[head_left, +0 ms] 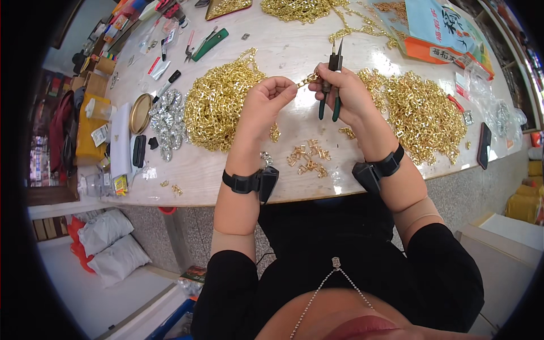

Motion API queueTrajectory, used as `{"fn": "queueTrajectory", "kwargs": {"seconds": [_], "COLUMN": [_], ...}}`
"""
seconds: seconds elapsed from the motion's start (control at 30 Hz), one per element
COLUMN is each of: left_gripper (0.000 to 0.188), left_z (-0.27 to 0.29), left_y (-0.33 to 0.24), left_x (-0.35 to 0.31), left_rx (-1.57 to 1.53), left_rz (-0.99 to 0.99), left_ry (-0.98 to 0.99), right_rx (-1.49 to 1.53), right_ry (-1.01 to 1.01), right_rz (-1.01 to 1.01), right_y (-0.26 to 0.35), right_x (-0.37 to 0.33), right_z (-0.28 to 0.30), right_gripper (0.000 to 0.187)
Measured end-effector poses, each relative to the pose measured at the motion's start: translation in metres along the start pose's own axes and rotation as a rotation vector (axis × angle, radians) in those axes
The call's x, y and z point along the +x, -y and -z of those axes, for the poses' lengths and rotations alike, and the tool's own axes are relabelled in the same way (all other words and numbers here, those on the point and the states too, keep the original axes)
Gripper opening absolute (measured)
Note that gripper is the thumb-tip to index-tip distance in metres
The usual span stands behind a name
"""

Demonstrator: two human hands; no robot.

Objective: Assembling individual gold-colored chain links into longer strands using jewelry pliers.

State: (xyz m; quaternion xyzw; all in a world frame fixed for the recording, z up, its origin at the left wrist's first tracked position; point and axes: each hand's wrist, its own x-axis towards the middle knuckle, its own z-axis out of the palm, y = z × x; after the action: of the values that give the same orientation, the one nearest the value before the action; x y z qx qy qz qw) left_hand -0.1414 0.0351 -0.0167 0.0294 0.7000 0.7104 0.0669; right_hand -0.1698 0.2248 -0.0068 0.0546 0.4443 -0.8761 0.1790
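Observation:
Over the middle of the table, my left hand (267, 102) pinches one end of a short gold chain (306, 81) between thumb and fingers. The chain's other end is at the fingertips of my right hand (347, 93). That hand also grips dark pliers (335, 61) with green handles, their narrow jaws pointing away from me. Beside my left hand lies a large heap of gold chain (215, 105). A heap of loose gold links (428, 116) is to the right of my right hand. Nearer me, a small scatter of gold links (309, 158) lies between my forearms.
Silver chain (168, 122) and a round gold dish (141, 113) stand at the left. Farther back lie a green-handled tool (210, 44) and more gold chain (300, 8). A light blue bag (447, 28) is at the far right, and a phone (484, 145) at the right edge.

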Motion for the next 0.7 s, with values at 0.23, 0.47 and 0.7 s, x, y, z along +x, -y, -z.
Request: {"fn": "queueTrajectory", "kwargs": {"seconds": [0.23,0.47,0.7], "left_gripper": [0.017,0.018,0.014], "left_z": [-0.002,0.001,-0.004], "left_y": [0.001,0.003,-0.002], "left_x": [0.001,0.003,0.002], "left_rx": [-0.262,-0.159,-0.375], "left_rz": [0.027,-0.013,-0.139], "left_ry": [0.078,0.099,-0.117], "right_rx": [0.183,0.350,0.163], "right_ry": [0.073,0.127,0.154], "right_rz": [-0.132,-0.132,-0.053], "right_y": [-0.003,-0.006,-0.002], "right_x": [0.005,0.010,-0.001], "right_z": [0.009,0.014,0.003], "right_gripper": [0.017,0.017,0.018]}}
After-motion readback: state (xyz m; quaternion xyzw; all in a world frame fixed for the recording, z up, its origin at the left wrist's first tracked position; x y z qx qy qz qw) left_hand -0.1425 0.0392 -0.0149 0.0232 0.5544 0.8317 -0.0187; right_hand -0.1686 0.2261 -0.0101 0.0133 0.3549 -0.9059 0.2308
